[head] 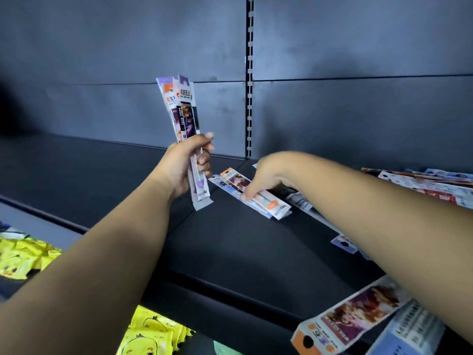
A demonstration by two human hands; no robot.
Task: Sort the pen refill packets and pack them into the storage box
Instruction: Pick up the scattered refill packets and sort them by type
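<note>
While the left hand (188, 163) grips the upright purple packets (183, 116), collecting like kinds, the right hand (266, 179) curls fingertips (247, 195) onto the orange-ended packet (252, 192) beneath, seemingly picking it.

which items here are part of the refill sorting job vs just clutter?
Job:
- purple packets, upright in the left hand
- orange packet on the shelf, under the right hand
- loose packets at far right
- packet at the front edge

Lying about:
- yellow wrappers at lower left, below the shelf

No storage box in view.
</note>
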